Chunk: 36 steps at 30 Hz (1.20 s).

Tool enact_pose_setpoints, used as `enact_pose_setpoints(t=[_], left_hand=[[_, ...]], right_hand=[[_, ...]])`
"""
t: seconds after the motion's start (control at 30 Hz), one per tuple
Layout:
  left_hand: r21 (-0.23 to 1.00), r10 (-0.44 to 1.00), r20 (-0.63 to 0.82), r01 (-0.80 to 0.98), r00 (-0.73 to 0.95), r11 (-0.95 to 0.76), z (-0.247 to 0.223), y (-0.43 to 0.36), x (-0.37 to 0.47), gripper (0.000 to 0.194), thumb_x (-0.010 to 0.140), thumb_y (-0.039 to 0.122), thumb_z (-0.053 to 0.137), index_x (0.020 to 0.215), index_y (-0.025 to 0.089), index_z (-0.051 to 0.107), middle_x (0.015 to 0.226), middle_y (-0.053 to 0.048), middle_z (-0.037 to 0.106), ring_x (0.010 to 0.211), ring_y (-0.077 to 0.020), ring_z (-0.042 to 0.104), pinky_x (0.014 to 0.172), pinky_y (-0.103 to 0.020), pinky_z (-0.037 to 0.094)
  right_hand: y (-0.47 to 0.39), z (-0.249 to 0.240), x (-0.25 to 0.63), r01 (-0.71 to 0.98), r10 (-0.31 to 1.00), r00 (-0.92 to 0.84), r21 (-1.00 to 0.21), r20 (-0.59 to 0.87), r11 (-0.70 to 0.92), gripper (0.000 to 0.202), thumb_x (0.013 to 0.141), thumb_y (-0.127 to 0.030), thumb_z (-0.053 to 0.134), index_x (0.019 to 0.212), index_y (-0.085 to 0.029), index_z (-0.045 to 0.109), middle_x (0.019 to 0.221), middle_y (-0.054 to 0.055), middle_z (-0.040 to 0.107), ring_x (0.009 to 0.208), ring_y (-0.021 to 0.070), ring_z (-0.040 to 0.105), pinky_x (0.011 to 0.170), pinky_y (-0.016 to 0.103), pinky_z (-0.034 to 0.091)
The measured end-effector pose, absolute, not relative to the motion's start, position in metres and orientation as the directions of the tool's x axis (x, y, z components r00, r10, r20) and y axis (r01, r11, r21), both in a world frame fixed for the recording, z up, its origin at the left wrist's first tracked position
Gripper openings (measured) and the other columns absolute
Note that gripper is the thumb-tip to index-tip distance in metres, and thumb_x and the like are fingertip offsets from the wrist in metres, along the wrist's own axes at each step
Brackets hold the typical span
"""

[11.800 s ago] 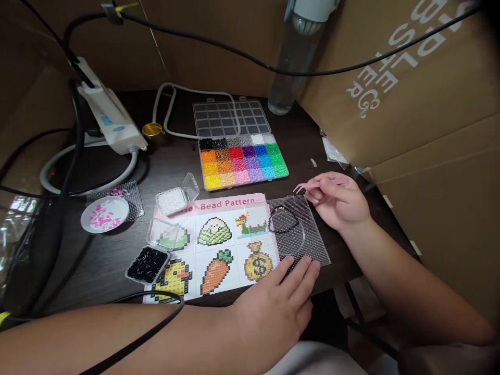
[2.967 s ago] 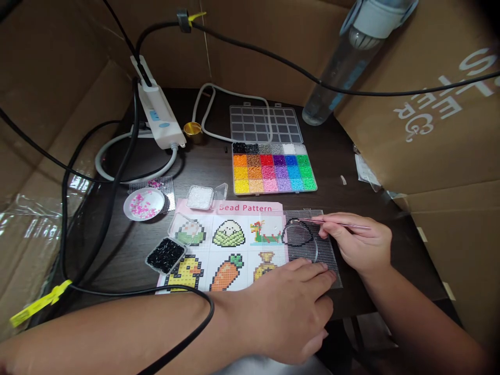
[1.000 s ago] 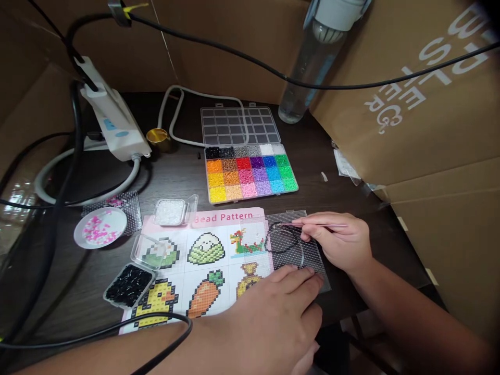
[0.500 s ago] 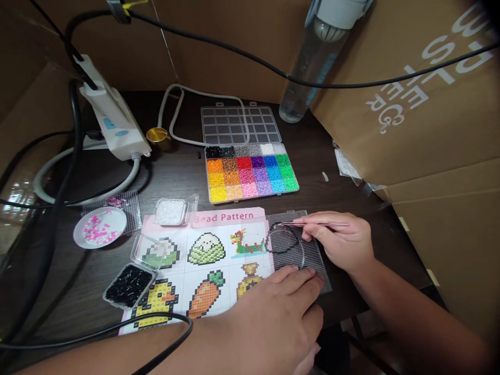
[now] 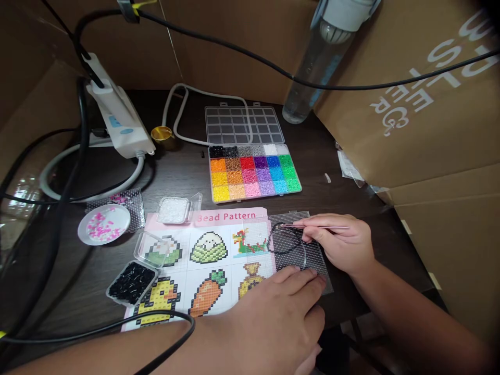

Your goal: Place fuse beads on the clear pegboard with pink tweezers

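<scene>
At the upper left of the frame sits a white power strip [image 5: 123, 120], with a small gold cup [image 5: 162, 134] to its right. A clear bottle [image 5: 310, 73] stands upper right, before white-lettered cardboard [image 5: 437, 140]. A black cable [image 5: 234, 47] crosses above.

The left hand [image 5: 285, 310] and right hand [image 5: 347, 242] are bare, like both forearms [image 5: 410, 312].

A person's left forearm [image 5: 219, 346] reaches in from the near left, the left hand [image 5: 285, 310] lying palm down with fingers extended toward the far right. From the near right, the right forearm [image 5: 410, 312] angles inward to the right hand [image 5: 344, 242], its thumb and fingers pinched together, pointing left.
</scene>
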State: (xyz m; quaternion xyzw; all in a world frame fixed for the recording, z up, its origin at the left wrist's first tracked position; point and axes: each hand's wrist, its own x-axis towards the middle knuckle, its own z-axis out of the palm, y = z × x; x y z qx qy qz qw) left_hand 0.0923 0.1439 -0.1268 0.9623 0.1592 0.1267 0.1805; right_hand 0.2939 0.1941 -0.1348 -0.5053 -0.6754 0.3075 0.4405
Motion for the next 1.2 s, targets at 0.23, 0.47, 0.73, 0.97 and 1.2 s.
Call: enact_pose_setpoints(t=[0.23, 0.47, 0.73, 0.97, 1.2], left_hand=[[0.386, 0.350, 0.191, 0.258, 0.917, -0.886, -0.1265, 0.1444, 0.0929, 0.038, 0.096, 0.042, 0.038, 0.104, 0.017, 0.065, 0.135, -0.012, 0.058, 0.131, -0.0254, 0.049, 0.112, -0.040, 0.032], [0.388, 0.345, 0.186, 0.253, 0.920, -0.886, -0.1252, 0.1453, 0.0929, 0.037, 0.096, 0.042, 0.040, 0.102, 0.016, 0.066, 0.134, -0.013, 0.059, 0.132, -0.0259, 0.048, 0.111, -0.040, 0.033], [0.382, 0.352, 0.199, 0.258, 0.914, -0.887, -0.1256, 0.1437, 0.0941, 0.038, 0.096, 0.042, 0.037, 0.101, 0.017, 0.065, 0.134, -0.012, 0.059, 0.131, -0.0261, 0.049, 0.110, -0.040, 0.033], [0.378, 0.352, 0.188, 0.263, 0.917, -0.888, -0.1252, 0.1443, 0.0929, 0.038, 0.096, 0.042, 0.038, 0.102, 0.016, 0.066, 0.134, -0.011, 0.059, 0.131, -0.0250, 0.049, 0.111, -0.039, 0.032], [0.361, 0.346, 0.210, 0.256, 0.915, -0.897, -0.1293, 0.1429, 0.0943, 0.039, 0.096, 0.044, 0.039, 0.102, 0.017, 0.065, 0.133, -0.012, 0.059, 0.131, -0.0258, 0.049, 0.110, -0.039, 0.033]], right_hand=[[0.1946, -0.1345, 0.2938, 0.399, 0.955, -0.098, -0.868, 0.281, 0.296, 0.013, 0.085, -0.017, 0.069, 0.088, -0.023, 0.080, 0.075, 0.003, 0.077, 0.056, 0.0123, 0.069, 0.055, 0.024, 0.060], [0.1946, -0.1344, 0.2923, 0.394, 0.957, -0.091, -0.873, 0.275, 0.288, 0.012, 0.085, -0.018, 0.069, 0.088, -0.022, 0.080, 0.076, 0.003, 0.078, 0.056, 0.0122, 0.069, 0.055, 0.024, 0.060], [0.1958, -0.1314, 0.2909, 0.430, 0.958, -0.092, -0.857, 0.273, 0.285, 0.013, 0.084, -0.016, 0.069, 0.087, -0.023, 0.080, 0.070, 0.001, 0.076, 0.054, 0.0105, 0.068, 0.055, 0.021, 0.060], [0.1939, -0.1347, 0.2943, 0.432, 0.961, -0.073, -0.860, 0.268, 0.272, 0.012, 0.085, -0.020, 0.069, 0.089, -0.023, 0.080, 0.074, 0.002, 0.077, 0.056, 0.0118, 0.069, 0.056, 0.023, 0.060], [0.1938, -0.1345, 0.2961, 0.443, 0.955, -0.071, -0.848, 0.289, 0.290, 0.013, 0.085, -0.017, 0.068, 0.088, -0.023, 0.080, 0.070, 0.001, 0.075, 0.055, 0.0118, 0.068, 0.058, 0.024, 0.060]])
